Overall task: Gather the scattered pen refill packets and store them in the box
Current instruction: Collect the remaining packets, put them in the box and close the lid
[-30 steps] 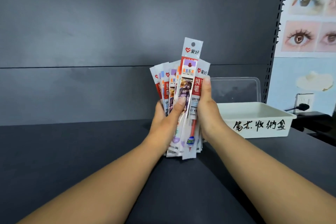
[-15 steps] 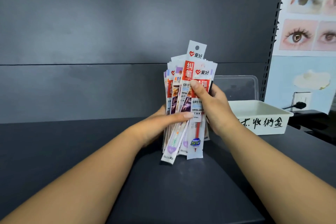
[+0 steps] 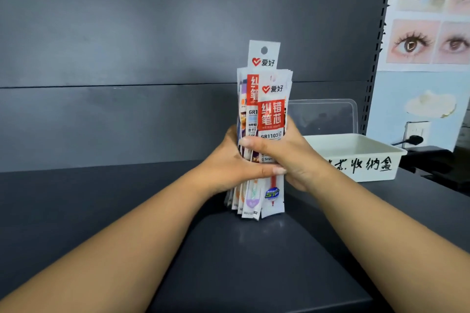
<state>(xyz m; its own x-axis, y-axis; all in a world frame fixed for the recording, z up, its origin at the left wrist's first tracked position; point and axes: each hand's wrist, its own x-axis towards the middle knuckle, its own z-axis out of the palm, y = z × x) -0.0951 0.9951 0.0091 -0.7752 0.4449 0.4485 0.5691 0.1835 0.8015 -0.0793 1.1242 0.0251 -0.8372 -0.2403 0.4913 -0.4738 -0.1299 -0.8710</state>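
A bundle of several pen refill packets (image 3: 269, 109), white with red labels, stands upright with its lower ends on the dark shelf. My left hand (image 3: 229, 162) grips the bundle from the left, its thumb lying across the front. My right hand (image 3: 287, 155) grips it from the right, thumb over the front packet. One packet sticks up above the others. The white storage box (image 3: 366, 157), with black handwriting on its front, sits open on the shelf just right of my hands.
A clear plastic lid (image 3: 323, 117) leans behind the box against the dark back panel. A perforated shelf upright (image 3: 376, 46) runs up on the right, with a poster of eyes (image 3: 429, 12) and a wall socket with a plug (image 3: 414, 134) beyond it.
The fanned packets have been squared into a tight stack. My left hand moved from behind the bundle to wrap round its left side, and my right thumb slid down across the front.
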